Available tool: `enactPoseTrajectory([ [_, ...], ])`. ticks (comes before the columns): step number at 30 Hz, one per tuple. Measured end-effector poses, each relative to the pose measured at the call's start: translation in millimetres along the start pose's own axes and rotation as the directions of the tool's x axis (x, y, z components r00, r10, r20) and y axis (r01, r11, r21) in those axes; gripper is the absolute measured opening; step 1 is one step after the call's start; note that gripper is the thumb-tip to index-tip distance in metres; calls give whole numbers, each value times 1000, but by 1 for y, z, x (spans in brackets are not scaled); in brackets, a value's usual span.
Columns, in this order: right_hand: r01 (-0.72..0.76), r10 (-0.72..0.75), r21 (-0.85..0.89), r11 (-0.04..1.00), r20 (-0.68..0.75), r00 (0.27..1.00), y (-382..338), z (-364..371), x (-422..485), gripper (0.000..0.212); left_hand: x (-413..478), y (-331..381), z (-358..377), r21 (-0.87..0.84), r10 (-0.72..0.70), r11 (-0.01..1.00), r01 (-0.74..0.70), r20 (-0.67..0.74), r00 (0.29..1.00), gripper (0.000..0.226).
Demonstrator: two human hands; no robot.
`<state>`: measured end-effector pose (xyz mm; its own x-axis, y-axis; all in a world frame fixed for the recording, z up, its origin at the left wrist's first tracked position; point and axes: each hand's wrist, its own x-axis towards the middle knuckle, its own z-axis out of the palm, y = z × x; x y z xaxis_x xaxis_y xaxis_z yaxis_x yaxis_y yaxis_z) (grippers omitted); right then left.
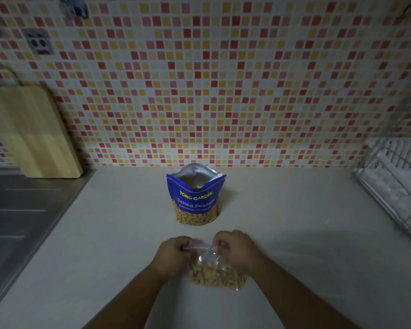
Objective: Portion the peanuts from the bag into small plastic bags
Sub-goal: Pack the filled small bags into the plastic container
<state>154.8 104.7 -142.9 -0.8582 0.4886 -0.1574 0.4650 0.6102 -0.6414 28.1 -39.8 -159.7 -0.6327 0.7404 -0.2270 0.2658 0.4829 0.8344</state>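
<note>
Hands (201, 251) on crinkled clear bag (214, 273)

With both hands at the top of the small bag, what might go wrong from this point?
1. The left hand and right hand pinch the top of the small clear plastic bag of peanuts; an uneven seal may let peanuts spill onto the pale countertop.
2. The blue foil peanut bag stands open just beyond the hands; a forward knock might tip it.
</note>
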Motion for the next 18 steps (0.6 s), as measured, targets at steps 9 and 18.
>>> enactPoseTrajectory([
  [9, 22, -16, 34, 999, -154, 988, 0, -101, -38, 32, 20, 92, 17, -83, 288, 956, -282, 64, 956, 6],
  [18, -120, 135, 119, 986, -122, 983, 90, -164, -79, 31, 39, 149, 124, 87, 338, 928, -362, 211, 917, 10],
])
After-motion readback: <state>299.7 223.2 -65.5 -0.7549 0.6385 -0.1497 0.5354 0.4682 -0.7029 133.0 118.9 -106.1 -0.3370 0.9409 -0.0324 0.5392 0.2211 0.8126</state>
